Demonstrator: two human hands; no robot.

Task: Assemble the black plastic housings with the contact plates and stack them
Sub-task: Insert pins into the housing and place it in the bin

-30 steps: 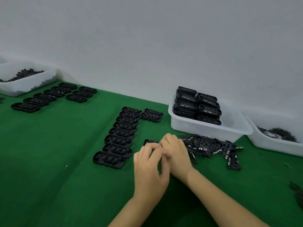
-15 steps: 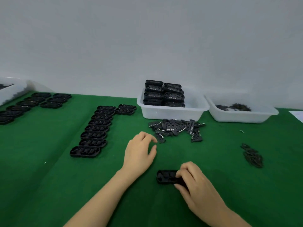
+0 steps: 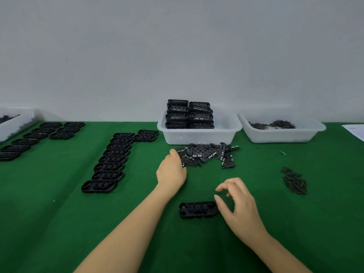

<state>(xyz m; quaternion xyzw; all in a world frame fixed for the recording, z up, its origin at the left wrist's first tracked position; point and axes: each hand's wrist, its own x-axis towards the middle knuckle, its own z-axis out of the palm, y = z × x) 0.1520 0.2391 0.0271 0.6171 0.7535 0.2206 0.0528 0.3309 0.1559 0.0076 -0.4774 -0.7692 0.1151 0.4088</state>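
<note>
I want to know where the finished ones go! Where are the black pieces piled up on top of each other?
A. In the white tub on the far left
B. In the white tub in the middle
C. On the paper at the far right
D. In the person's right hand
B: the stacked housings sit in piles inside the middle white tub, behind the loose contact plates.

We see the left hand [image 3: 171, 170] at the near-left edge of the contact plate pile [image 3: 206, 154], fingertips hidden among the plates, grasp unclear. Right hand [image 3: 239, 207] hovers loosely curled just right of a lone black housing [image 3: 198, 209] lying on the green cloth [image 3: 59, 223], holding nothing. A column of housings [image 3: 112, 160] lies left; stacked housings [image 3: 189, 114] fill a white bin [image 3: 199, 135]. A second bin [image 3: 281, 133] and a small dark parts heap [image 3: 294, 181] lie right.
</note>
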